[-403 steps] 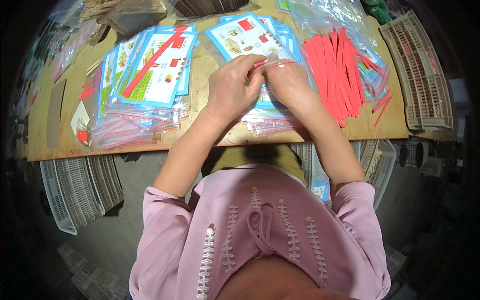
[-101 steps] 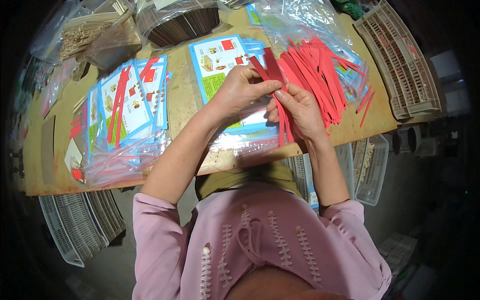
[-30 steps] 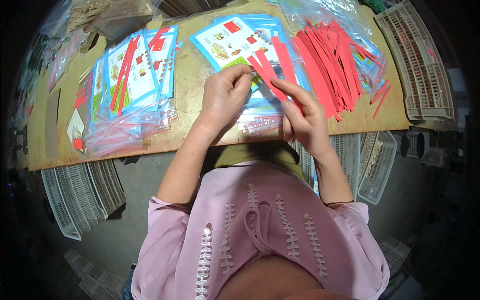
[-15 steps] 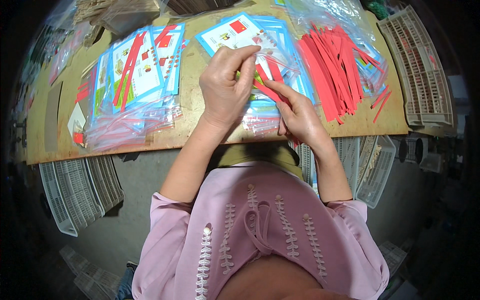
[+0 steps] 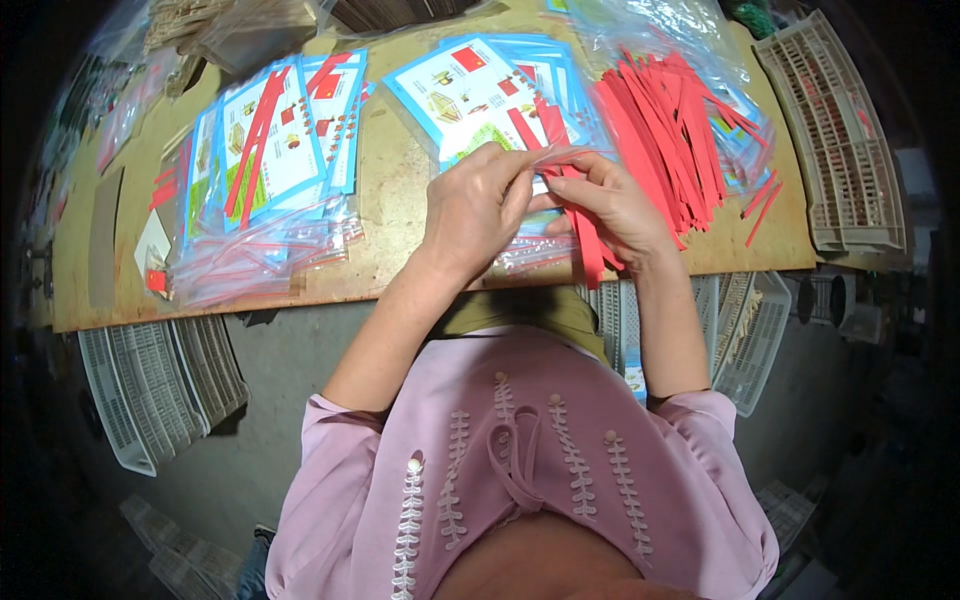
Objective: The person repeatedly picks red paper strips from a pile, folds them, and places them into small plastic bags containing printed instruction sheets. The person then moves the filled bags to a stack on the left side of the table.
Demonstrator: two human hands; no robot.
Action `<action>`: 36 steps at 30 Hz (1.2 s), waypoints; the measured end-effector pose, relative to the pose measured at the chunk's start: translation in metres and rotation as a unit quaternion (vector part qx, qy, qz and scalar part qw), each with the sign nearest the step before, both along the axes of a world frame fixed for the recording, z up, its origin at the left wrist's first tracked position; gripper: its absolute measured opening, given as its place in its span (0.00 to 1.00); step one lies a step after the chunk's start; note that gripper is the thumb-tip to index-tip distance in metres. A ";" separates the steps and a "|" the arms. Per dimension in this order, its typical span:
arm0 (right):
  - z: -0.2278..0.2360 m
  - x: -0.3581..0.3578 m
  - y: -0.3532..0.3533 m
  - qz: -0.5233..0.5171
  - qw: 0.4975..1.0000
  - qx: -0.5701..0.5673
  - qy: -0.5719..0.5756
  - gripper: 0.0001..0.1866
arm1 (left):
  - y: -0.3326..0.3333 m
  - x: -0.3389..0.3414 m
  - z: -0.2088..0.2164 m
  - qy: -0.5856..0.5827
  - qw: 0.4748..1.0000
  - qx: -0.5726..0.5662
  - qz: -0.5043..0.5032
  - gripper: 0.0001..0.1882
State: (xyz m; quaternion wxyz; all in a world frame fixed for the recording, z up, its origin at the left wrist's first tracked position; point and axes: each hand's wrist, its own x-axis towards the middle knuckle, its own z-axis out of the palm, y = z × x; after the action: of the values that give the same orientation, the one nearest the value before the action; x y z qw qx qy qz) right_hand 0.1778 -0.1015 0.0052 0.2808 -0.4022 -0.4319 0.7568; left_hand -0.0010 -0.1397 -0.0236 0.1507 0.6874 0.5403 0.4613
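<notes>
Both my hands are closed at the mouth of a clear zip bag [image 5: 560, 154] over the middle stack. My left hand [image 5: 468, 215] pinches the bag's edge between thumb and fingers. My right hand [image 5: 622, 212] grips several red strips [image 5: 590, 245], which hang down from its fingers, and its fingertips also meet the bag's edge. Two red strip ends [image 5: 524, 128] show beyond the hands, on a blue-edged printed card [image 5: 440, 85]. More such cards in bags lie beneath. Part of the bag is hidden under my hands.
Right of my hands lies a large pile of red strips [image 5: 668, 150] on bagged cards. At left is another stack of bagged cards [image 5: 285, 150] with strips on top. A white plastic basket [image 5: 835, 130] stands at the table's right end; more baskets [image 5: 150, 380] sit below the front edge.
My left hand has come down and nearer to me, bringing the bag's mouth closer. The strips in my right hand now hang toward me, and more of the printed card shows.
</notes>
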 end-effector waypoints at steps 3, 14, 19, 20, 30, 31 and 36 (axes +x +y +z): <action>0.012 0.007 -0.005 -0.014 0.997 -0.043 0.070 0.19 | 0.001 -0.001 -0.006 -0.001 1.000 -0.014 0.004 0.07; 0.013 0.018 -0.002 0.049 0.995 -0.081 0.019 0.20 | 0.000 0.002 -0.005 -0.024 0.999 0.000 -0.035 0.13; 0.005 0.015 0.010 0.047 0.997 -0.059 -0.012 0.21 | 0.001 -0.001 -0.009 0.027 0.997 -0.050 -0.048 0.13; 0.010 0.014 0.006 0.029 0.998 -0.060 -0.008 0.21 | 0.001 -0.001 -0.009 0.050 0.996 -0.061 -0.045 0.13; 0.020 0.053 -0.044 -0.019 0.998 -0.056 0.019 0.23 | -0.001 -0.001 -0.011 0.080 0.996 -0.049 -0.014 0.11; 0.018 0.056 -0.047 -0.022 0.999 -0.041 0.014 0.23 | -0.001 -0.001 -0.010 0.076 0.996 -0.043 -0.010 0.11; 0.014 0.055 -0.052 -0.057 0.997 -0.053 -0.025 0.22 | -0.001 0.001 -0.009 0.031 0.999 -0.025 0.009 0.07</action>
State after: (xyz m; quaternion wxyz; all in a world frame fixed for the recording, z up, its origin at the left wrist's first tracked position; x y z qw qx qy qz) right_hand 0.2331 -0.1533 0.0193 0.2906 -0.4595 -0.3750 0.7509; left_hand 0.0005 -0.1411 -0.0330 0.1471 0.6928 0.5621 0.4270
